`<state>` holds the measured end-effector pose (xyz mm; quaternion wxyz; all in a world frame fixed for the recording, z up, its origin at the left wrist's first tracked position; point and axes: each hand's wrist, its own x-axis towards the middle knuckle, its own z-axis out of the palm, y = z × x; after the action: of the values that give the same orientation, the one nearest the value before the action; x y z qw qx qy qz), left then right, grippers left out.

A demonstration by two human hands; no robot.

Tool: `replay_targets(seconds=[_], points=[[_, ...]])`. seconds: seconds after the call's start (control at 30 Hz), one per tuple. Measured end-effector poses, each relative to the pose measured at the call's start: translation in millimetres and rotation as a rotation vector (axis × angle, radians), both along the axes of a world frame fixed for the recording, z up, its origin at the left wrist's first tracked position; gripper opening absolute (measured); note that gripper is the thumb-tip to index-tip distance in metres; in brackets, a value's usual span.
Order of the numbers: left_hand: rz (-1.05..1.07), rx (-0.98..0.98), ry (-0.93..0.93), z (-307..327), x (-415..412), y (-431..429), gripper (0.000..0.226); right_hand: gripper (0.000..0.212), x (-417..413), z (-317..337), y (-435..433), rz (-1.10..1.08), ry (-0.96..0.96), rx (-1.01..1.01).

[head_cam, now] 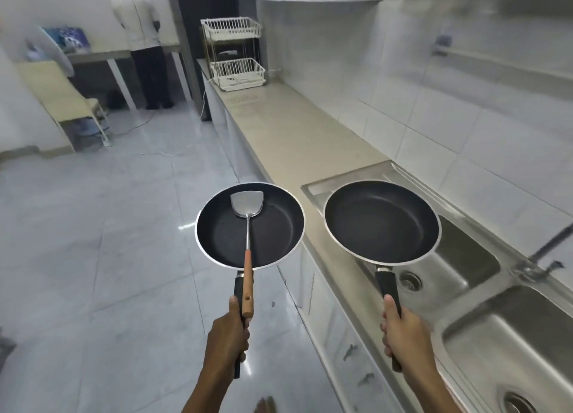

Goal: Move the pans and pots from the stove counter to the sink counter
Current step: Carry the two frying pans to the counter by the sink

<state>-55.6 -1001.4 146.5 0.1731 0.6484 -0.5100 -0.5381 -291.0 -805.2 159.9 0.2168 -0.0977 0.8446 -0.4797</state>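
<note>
**Two pans carried beside the sink**

The left hand (228,335) is closed around the black handle of a dark non-stick pan (250,225) held over the floor; a steel spatula (247,209) with a wooden grip lies in it. The right hand (400,332) grips a second, empty pan (382,221), held over the edge of the steel sink (474,307). The tap is blurred. Both forearms are cut off below. The beige table (285,127) runs ahead.
</note>
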Motion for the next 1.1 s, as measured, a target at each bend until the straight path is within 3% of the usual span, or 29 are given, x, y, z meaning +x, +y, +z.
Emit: replay_targets(seconds=[0.33, 0.57, 0.8, 1.1], points=[[-0.13, -0.047, -0.02, 10.8, -88.3, -252.7, 0.067, 0.054, -47.3, 14.6, -248.7, -0.121, -0.087, -0.049], [-0.24, -0.055, 0.028, -22.7, -178.0, -433.8, 0.07, 0.049, -129.3, -21.4, -418.3, -0.202, -0.126, -0.101], [-0.328, -0.043, -0.062, -33.8, -284.1, -619.9, 0.064, 0.05, -208.5, -31.0, -571.7, -0.383, -0.127, -0.105], [-0.649, -0.048, -0.096, -69.4, -441.6, -812.4, 0.065, 0.049, -273.8, -61.0, -718.3, -0.675, -0.145, -0.064]])
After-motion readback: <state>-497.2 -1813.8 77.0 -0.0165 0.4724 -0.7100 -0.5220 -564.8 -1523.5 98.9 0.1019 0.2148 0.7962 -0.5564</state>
